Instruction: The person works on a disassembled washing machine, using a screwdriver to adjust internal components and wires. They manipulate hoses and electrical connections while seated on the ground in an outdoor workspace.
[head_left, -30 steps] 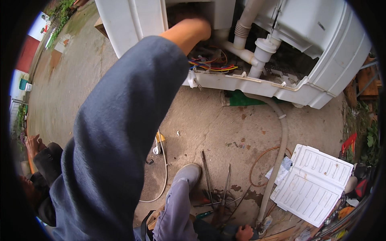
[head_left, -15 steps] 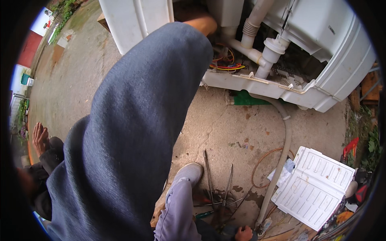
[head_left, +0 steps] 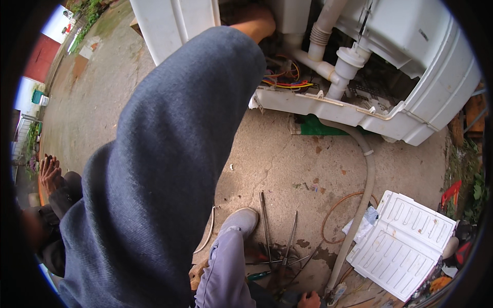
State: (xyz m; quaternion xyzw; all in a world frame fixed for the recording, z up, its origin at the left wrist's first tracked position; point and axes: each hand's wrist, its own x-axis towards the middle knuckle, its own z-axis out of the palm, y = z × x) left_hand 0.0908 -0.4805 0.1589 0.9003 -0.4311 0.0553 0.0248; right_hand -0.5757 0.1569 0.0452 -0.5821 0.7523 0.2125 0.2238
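Nearest in the opening of the white plastic-cased machine (head_left: 328, 109), at the far side of our scene, we see its pale, grime-stained lower edge; behind that runs a bundle of red, yellow and blue wires (head_left: 292, 83). To their right stands a white plastic pipe fitting (head_left: 350, 62), with a ribbed off-white pipe (head_left: 318, 38) farther up. Our left hand (head_left: 261, 20) reaches into the dim cavity left of the pipes; its fingers are hidden, so we cannot tell how far they are open or what they hold. Our right hand (head_left: 309, 299) shows small at the near edge, and we cannot tell its grip either.

Stained, gritty concrete (head_left: 257, 154) spreads beneath everything, running far left toward a red wall (head_left: 42, 59).

Near us, our grey shoe (head_left: 241, 220) stands beside long, thin metal tools (head_left: 264, 220) lying crossed. Near right, we find a flat white plastic panel with slot-shaped ridges (head_left: 403, 246), and beside it a grey corrugated hose (head_left: 367, 174) curving back to the machine. At the left edge, a co-worker's hands (head_left: 50, 177) are raised together. A green strip (head_left: 316, 126) lies by the machine's base. Our dark blue-grey sleeve (head_left: 169, 138) blocks much of the view of the left side.
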